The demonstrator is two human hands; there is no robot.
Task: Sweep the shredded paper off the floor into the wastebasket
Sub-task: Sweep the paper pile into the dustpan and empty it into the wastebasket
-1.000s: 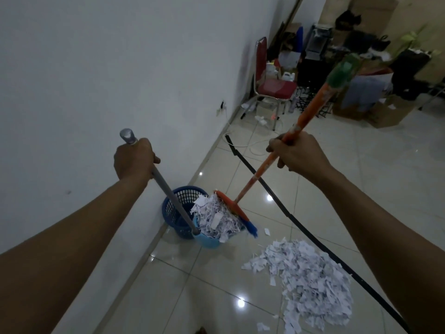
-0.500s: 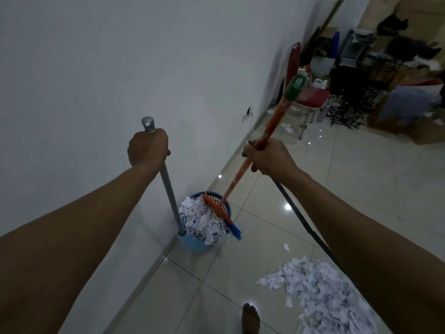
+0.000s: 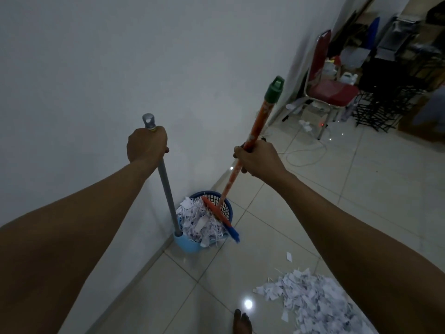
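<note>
The left hand [image 3: 147, 145] is wrapped tight around the top of the grey dustpan handle [image 3: 166, 184], which runs almost straight down to the light blue dustpan [image 3: 186, 243], tipped up against the near rim of the dark blue wastebasket [image 3: 225, 208] at the edge of the floor [image 3: 361, 213] where it meets the white wall [image 3: 120, 68]. The right hand [image 3: 258, 160] has its grip closed round the orange broom handle [image 3: 243, 165], whose long axis slants down and to the left from its green cap; the broom head [image 3: 220, 218] lies across the load of shredded paper [image 3: 201, 224] that is heaped between pan and basket. That heap sits below and ahead of both hands, so the coming move probably turns on the broom head lying on the near side of the paper: a push away from the person along the handle's line should drive the scraps over the rim. Whether any has already dropped inside cannot be told. A second, larger pile of paper [image 3: 310, 302] lies on the floor toward the near right, well apart from the basket and nearer the right arm, with a stray scrap [image 3: 289, 256] between. A bare foot [image 3: 242, 321] shows at the bottom edge, and a red chair [image 3: 330, 88] stands far along the wall.
</note>
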